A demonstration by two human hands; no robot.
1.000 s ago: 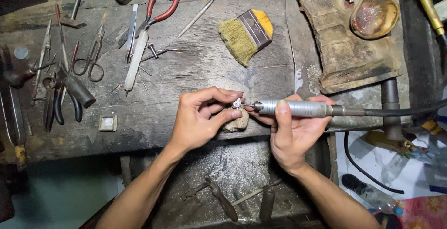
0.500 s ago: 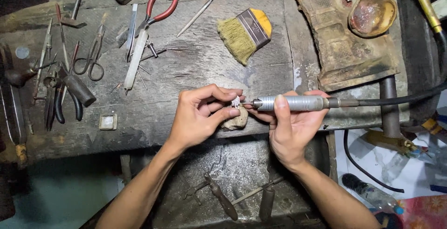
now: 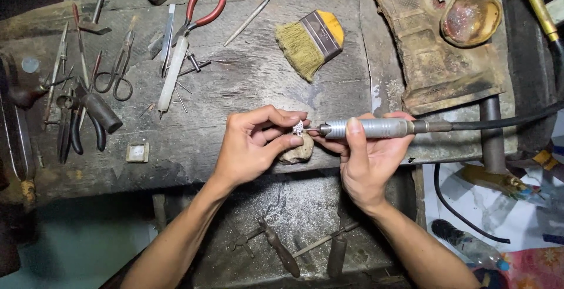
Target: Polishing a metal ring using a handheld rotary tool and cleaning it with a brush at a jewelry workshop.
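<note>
My left hand pinches a small silvery piece of jewellery between thumb and fingertips, resting it on a worn wooden bench peg at the front edge of the workbench. My right hand grips a metal rotary handpiece held level, its thin tip touching the small piece. A black flexible shaft runs from the handpiece off to the right.
A yellow-handled brush, red-handled pliers, scissors, a white file-like tool and dark pliers lie on the bench. A charred block with a copper-coloured bowl sits at the right. Files lie in the tray below.
Both hands stay at the peg with only slight shifts. The flexible shaft has risen a little at the right.
</note>
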